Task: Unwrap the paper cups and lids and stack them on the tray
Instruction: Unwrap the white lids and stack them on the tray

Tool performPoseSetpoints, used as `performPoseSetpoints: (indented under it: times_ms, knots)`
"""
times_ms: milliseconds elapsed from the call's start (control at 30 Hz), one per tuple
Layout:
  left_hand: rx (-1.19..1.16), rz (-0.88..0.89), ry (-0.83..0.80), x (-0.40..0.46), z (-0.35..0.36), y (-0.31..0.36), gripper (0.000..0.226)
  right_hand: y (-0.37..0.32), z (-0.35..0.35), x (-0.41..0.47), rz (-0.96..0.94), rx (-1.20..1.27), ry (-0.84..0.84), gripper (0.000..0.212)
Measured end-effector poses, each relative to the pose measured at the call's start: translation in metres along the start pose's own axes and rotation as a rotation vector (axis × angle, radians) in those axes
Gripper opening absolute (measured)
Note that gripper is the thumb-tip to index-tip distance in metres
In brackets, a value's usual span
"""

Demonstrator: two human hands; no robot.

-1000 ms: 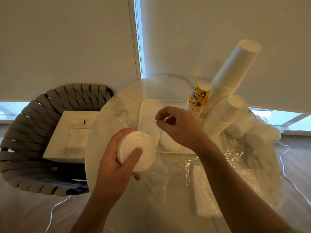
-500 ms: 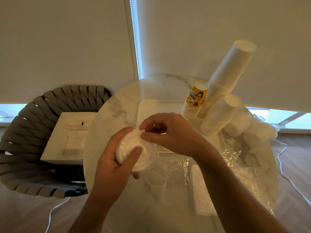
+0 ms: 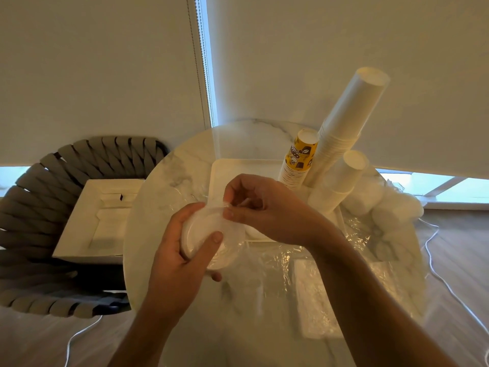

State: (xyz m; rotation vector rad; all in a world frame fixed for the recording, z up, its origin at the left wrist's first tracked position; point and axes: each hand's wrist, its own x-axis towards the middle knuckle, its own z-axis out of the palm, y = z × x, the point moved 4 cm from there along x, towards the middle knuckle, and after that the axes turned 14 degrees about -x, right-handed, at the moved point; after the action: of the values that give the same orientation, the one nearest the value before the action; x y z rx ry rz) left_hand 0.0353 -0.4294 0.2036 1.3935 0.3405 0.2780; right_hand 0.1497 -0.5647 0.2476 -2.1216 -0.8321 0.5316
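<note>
My left hand point(image 3: 182, 250) grips a stack of white lids point(image 3: 203, 235) still partly in clear plastic wrap, held over the near edge of the white tray point(image 3: 238, 168). My right hand point(image 3: 262, 205) pinches the wrap at the stack's upper right edge. On the tray lean a tall stack of white paper cups point(image 3: 346, 123), a shorter white cup stack point(image 3: 338, 181) and a yellow printed cup stack point(image 3: 299, 160). The tray's near part is hidden behind my hands.
The round marble table point(image 3: 164, 197) carries loose clear plastic wrap point(image 3: 277, 266) and wrapped white lid rolls point(image 3: 391, 207) at the right. A woven chair point(image 3: 34, 207) at the left holds a white box point(image 3: 98, 221). A white cable point(image 3: 439, 274) lies on the floor.
My right hand came back from above the tray to the lid stack and now pinches its wrap. My left hand keeps holding the stack in about the same place.
</note>
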Motion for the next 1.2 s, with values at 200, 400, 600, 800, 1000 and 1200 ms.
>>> performPoseSetpoints:
  times_ms: [200,400,600,800,1000,1200]
  knots:
    - [-0.030,-0.037,0.018,0.001,0.000,-0.001,0.062,0.002,0.000,-0.002,0.019,0.182,-0.026,0.013]
    - [-0.124,-0.055,0.033,-0.001,-0.001,0.001,0.044,0.006,-0.001,-0.002,0.074,0.318,0.081,0.009]
    - [-0.151,-0.046,0.056,-0.002,0.001,0.002,0.044,0.004,0.002,-0.006,0.035,0.029,0.015,0.029]
    - [-0.053,-0.010,0.053,0.000,-0.002,0.000,0.053,-0.002,0.022,-0.006,0.016,-0.259,0.003,0.069]
    - [-0.048,-0.012,0.062,-0.001,-0.011,0.000,0.040,0.035,-0.004,-0.008,0.102,-0.209,0.274,0.066]
    - [-0.021,-0.016,0.106,-0.003,-0.026,-0.006,0.043,0.136,0.018,0.010,0.376,-0.408,0.232,0.069]
